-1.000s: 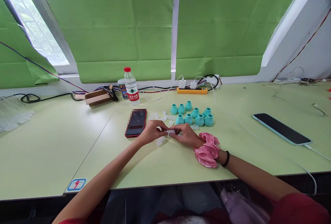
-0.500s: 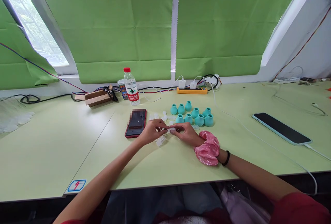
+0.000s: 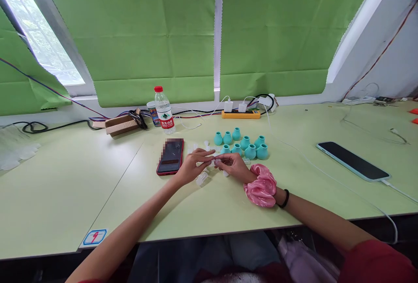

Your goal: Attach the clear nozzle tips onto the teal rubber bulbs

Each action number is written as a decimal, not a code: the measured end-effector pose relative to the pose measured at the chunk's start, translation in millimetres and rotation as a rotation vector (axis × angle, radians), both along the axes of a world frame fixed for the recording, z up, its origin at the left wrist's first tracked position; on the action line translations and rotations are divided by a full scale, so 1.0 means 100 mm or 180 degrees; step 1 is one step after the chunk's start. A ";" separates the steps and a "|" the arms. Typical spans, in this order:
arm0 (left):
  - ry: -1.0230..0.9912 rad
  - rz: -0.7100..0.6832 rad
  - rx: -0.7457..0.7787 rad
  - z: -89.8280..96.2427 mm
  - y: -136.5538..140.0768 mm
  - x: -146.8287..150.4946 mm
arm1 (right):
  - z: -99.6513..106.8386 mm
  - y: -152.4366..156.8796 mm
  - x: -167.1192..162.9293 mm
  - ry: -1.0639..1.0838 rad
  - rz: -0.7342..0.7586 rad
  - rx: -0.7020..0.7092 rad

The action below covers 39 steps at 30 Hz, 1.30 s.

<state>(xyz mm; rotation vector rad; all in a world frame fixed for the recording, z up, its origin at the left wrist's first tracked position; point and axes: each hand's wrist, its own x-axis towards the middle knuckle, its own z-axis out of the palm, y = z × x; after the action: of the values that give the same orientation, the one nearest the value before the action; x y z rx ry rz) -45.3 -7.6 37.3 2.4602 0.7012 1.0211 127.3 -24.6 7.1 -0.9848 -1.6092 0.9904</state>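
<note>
My left hand (image 3: pixel 192 167) and my right hand (image 3: pixel 233 166) meet over the middle of the table, fingertips touching. Between them is a small translucent plastic piece (image 3: pixel 217 162), pinched by the right thumb and index finger. The left thumb and fingers close in on its left side, partly hiding it. Below the right palm shows another pale piece (image 3: pixel 225 173). A clear plastic part (image 3: pixel 201 178) lies under the left fingers, and more translucent pieces (image 3: pixel 207 143) lie behind the hands. Several turquoise pot-shaped pieces (image 3: pixel 250 151) stand just beyond the right hand.
A red-cased phone (image 3: pixel 170 156) lies left of the hands; another phone (image 3: pixel 352 161), charging, lies right. At the back are a water bottle (image 3: pixel 165 113), a can (image 3: pixel 153 114), a cardboard box (image 3: pixel 121 125) and an orange power strip (image 3: pixel 241 114). A white cable (image 3: pixel 303 156) crosses the right side.
The left index finger has lifted and straightened a little. A pale piece now shows beneath the right palm. The whole view has shifted slightly.
</note>
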 end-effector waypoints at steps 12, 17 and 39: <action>0.0242 0.0237 0.0082 -0.03 -0.06 0.02 | 0.03 0.01 -0.01 0.0341 0.0015 -0.0180; 0.0782 0.0484 0.1140 -0.02 -0.10 0.03 | 0.06 0.00 -0.01 0.0372 0.0047 -0.0213; -0.0575 0.0429 -0.1222 0.03 -0.15 0.07 | 0.15 -0.11 -0.02 -0.0460 -0.0342 0.0778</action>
<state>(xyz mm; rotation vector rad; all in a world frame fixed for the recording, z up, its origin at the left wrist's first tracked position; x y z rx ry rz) -38.5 -22.5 40.4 1.9894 0.9164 1.0315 125.1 -35.5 22.0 -0.9799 -1.7297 0.6440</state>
